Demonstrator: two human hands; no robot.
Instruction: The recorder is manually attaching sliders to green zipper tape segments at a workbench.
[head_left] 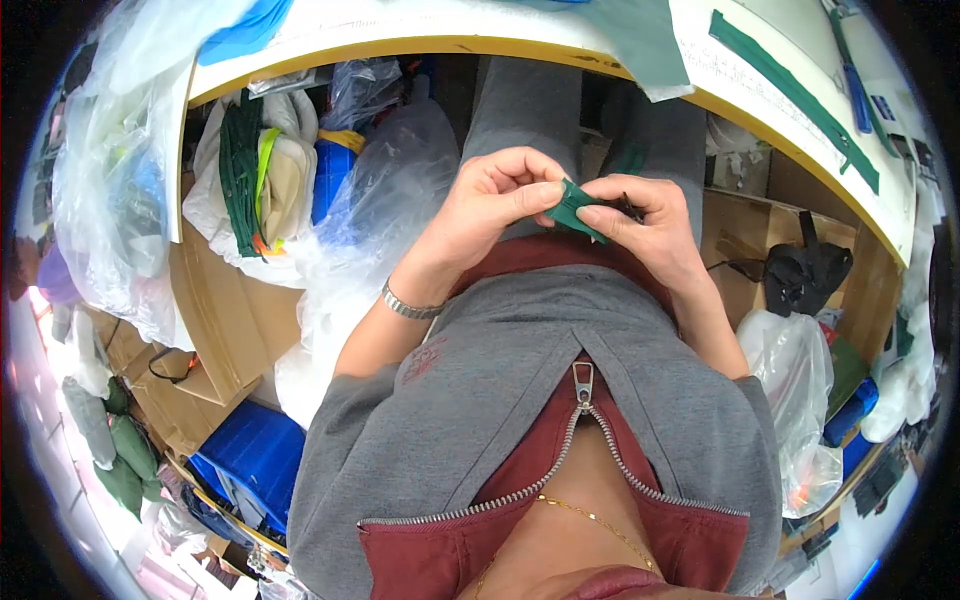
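While fingers curl, both hands pinch one green fabric strip (held between them).

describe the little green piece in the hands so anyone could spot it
Look below the curved yellow table edge, over the grey lap. The green fabric strip is pinched between the left hand and right hand, far shorter than the long green zipper on the table.

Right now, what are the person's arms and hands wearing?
Both forearms are bare. The left hand has a silver metal bracelet round its wrist. The right hand wears no glove, and no ring or watch shows on it. Short grey sleeves of a zip-up top with a dark red lining end above the elbows.
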